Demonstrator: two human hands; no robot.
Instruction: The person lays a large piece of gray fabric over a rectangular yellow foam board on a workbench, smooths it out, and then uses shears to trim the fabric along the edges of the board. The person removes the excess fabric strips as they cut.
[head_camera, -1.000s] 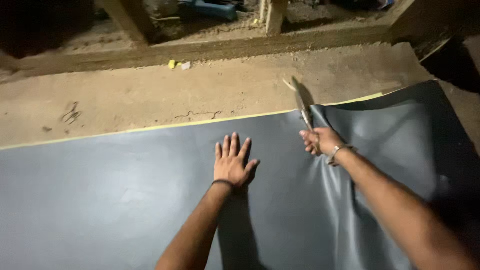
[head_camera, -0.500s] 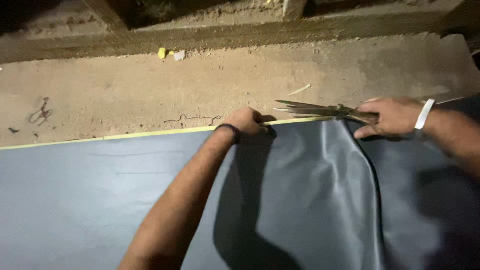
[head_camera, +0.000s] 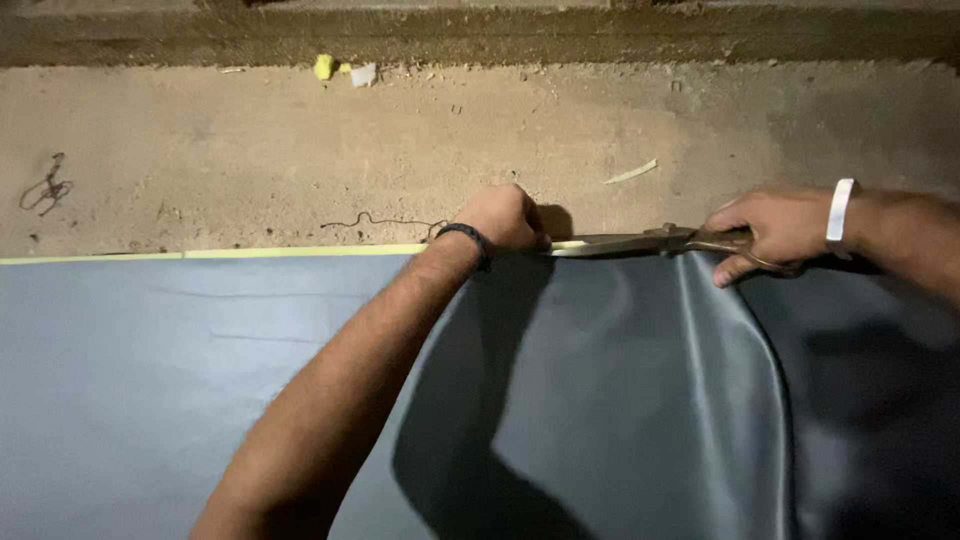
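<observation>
Left hand (head_camera: 502, 214) was closed in a fist at the far edge of the grey vinyl sheet (head_camera: 200, 380), apparently pinching the edge right where the pale yellow border strip (head_camera: 300, 251) ran; exact grip was hidden under the knuckles. Right hand (head_camera: 775, 228) had its fingers curled shut through the handles of the metal shears (head_camera: 640, 241). Blades lay flat along the sheet's edge, tips pointing at the left fist and nearly touching it. Couldn't tell how far apart the blades were.

Risks as I read them:
- Blade tips sat just beside the left fingers, so a quick close or push forward could nick them.
- Sheet was rucked into long folds (head_camera: 700, 340) below the shears; slack material could bunch in the blades and pull the cut off the border line.
- Dim light and the left arm's shadow (head_camera: 470, 440) hid part of the sheet.

Around: bare dusty concrete floor (head_camera: 250, 150) beyond the edge, a bit of black wire (head_camera: 45, 188) far left, yellow and white scraps (head_camera: 342, 70) by the raised ledge, a pale sliver (head_camera: 632, 172) near the shears. Nothing lay on the edge itself between blades and fist.
</observation>
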